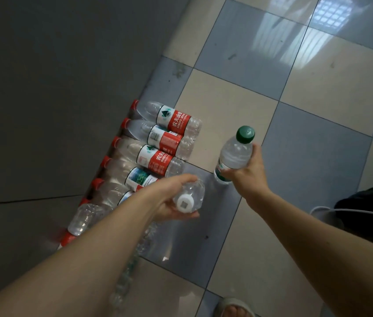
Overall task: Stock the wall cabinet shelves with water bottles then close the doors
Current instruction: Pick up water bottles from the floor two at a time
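My right hand [249, 177] grips a clear water bottle with a green cap [233, 154], held above the tiled floor. My left hand [169, 197] holds a second clear bottle with a white cap [189, 197], its cap pointing towards me. Below my left arm, several red-capped, red-labelled water bottles [158, 143] lie side by side in a row on the floor against a grey wall. The cabinet is out of view.
A grey wall [55, 88] fills the left side. The floor [306, 99] is a checker of beige and grey-blue tiles. A dark bag with a white cord [368, 209] sits at the right edge. A sandalled foot [233, 308] shows at the bottom.
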{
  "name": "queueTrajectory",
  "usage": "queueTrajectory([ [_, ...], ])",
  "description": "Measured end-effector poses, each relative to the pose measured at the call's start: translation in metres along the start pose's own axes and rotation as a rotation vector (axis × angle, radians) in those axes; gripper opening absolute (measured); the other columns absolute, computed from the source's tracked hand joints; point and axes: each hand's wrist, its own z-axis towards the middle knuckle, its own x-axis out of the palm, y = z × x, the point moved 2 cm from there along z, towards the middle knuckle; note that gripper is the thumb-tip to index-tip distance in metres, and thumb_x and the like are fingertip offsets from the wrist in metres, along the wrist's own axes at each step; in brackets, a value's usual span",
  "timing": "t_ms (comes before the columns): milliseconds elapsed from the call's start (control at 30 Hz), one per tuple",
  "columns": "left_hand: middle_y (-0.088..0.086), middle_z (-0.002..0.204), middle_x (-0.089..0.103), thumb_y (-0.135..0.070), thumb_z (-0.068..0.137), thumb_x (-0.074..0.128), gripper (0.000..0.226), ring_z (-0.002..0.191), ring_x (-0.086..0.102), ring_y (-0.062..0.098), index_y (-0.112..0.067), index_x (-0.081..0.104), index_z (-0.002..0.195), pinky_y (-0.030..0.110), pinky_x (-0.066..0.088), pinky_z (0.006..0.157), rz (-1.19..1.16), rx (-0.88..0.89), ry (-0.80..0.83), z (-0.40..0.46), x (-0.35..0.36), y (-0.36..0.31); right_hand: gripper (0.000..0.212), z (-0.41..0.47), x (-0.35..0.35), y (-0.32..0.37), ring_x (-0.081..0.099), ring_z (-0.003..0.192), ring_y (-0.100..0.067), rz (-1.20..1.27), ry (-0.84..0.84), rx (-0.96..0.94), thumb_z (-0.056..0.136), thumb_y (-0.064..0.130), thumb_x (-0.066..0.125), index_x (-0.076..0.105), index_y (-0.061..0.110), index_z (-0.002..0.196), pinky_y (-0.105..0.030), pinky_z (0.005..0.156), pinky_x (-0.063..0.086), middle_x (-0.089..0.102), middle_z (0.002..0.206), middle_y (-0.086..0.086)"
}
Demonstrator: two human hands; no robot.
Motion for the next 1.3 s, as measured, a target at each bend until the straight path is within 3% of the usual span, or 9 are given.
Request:
queueTrajectory([
  [100, 0.021, 0.081, 0.071, -0.035, 0.087, 0.077, 0.036, 0.058, 0.072, 0.03, -0.007, 0.06, 0.101, 0.043, 0.061, 0.05, -0.046, 0.064, -0.033, -0.005, 0.006, -0.007, 0.079, -0.006, 0.004, -0.005, 0.057, 0.106, -0.015, -0.046, 0.016, -0.065, 0.072, 0.011, 0.089, 0.039, 0.037, 0.128, -0.017, 0.074, 0.046, 0.056, 0.121, 0.005],
  [167, 0.02, 0.068, 0.072, -0.036, 0.09, 0.072, 0.035, 0.057, 0.073, 0.033, -0.003, 0.06, 0.098, 0.043, 0.061, 0.049, -0.083, 0.093, -0.019, -0.013, 0.009, -0.01, 0.074, -0.014, 0.002, -0.008, 0.059, 0.102, -0.011, -0.07, 0.016, -0.091, 0.075, 0.015, 0.087, 0.04, 0.034, 0.129, -0.024, 0.078, 0.052, 0.058, 0.119, 0.005],
  [300, 0.027, 0.096, 0.067, -0.035, 0.09, 0.072, 0.037, 0.075, 0.075, 0.039, -0.003, 0.059, 0.102, 0.05, 0.063, 0.06, -0.102, 0.105, -0.014, -0.025, 0.008, -0.013, 0.07, -0.032, -0.008, -0.014, 0.062, 0.104, -0.014, -0.12, 0.028, -0.092, 0.077, 0.016, 0.087, 0.041, 0.031, 0.128, -0.026, 0.079, 0.054, 0.06, 0.117, 0.003],
  [467, 0.026, 0.097, 0.073, -0.044, 0.098, 0.062, 0.039, 0.083, 0.076, 0.037, -0.009, 0.059, 0.115, 0.047, 0.064, 0.068, -0.086, 0.176, -0.007, -0.028, -0.002, 0.0, 0.072, -0.044, -0.02, -0.007, 0.059, 0.115, -0.018, -0.142, 0.075, -0.078, 0.076, 0.019, 0.089, 0.043, 0.032, 0.13, -0.036, 0.093, 0.056, 0.058, 0.124, 0.007],
  [567, 0.012, 0.095, 0.069, -0.029, 0.103, 0.053, 0.029, 0.088, 0.073, 0.029, -0.013, 0.06, 0.127, 0.044, 0.063, 0.075, 0.058, 0.374, -0.113, -0.025, -0.01, 0.012, 0.079, -0.045, -0.025, 0.001, 0.057, 0.121, -0.02, -0.147, 0.112, -0.068, 0.075, 0.02, 0.09, 0.042, 0.032, 0.137, -0.042, 0.1, 0.054, 0.056, 0.127, 0.01],
  [767, -0.006, 0.146, 0.045, -0.016, 0.076, 0.083, 0.094, 0.13, 0.046, 0.01, -0.033, 0.033, 0.153, 0.035, 0.047, 0.104, 0.606, 0.818, -0.223, -0.009, -0.01, 0.029, 0.092, -0.037, -0.025, -0.006, 0.055, 0.125, -0.019, -0.145, 0.193, -0.071, 0.072, 0.013, 0.09, 0.04, 0.033, 0.147, -0.045, 0.108, 0.048, 0.056, 0.135, 0.005],
  [967, -0.007, 0.12, 0.062, -0.024, 0.069, 0.091, 0.075, 0.113, 0.061, 0.017, -0.039, 0.048, 0.127, 0.045, 0.058, 0.091, 0.438, 0.974, -0.347, 0.025, 0.007, 0.031, 0.069, -0.019, -0.011, -0.031, 0.063, 0.109, -0.015, -0.092, 0.154, -0.096, 0.071, 0.01, 0.09, 0.055, 0.029, 0.128, -0.034, 0.09, 0.055, 0.066, 0.116, 0.007],
  [1133, -0.024, 0.104, 0.062, -0.026, 0.072, 0.089, 0.061, 0.099, 0.061, -0.003, -0.057, 0.05, 0.106, 0.007, 0.047, 0.07, 0.319, 1.011, -0.361, 0.041, 0.014, 0.034, 0.051, -0.018, -0.009, -0.042, 0.067, 0.094, -0.001, -0.06, 0.084, -0.122, 0.072, 0.014, 0.09, 0.064, 0.031, 0.113, -0.015, 0.072, 0.054, 0.072, 0.099, 0.017],
  [1300, -0.009, 0.118, 0.066, -0.02, 0.07, 0.092, 0.068, 0.111, 0.061, 0.012, -0.032, 0.055, 0.126, 0.019, 0.048, 0.089, 0.313, 0.999, -0.376, 0.008, 0.003, 0.038, 0.053, -0.046, -0.018, -0.019, 0.065, 0.096, 0.002, -0.033, 0.072, -0.115, 0.074, 0.021, 0.09, 0.062, 0.034, 0.117, -0.012, 0.07, 0.051, 0.07, 0.102, 0.017],
])
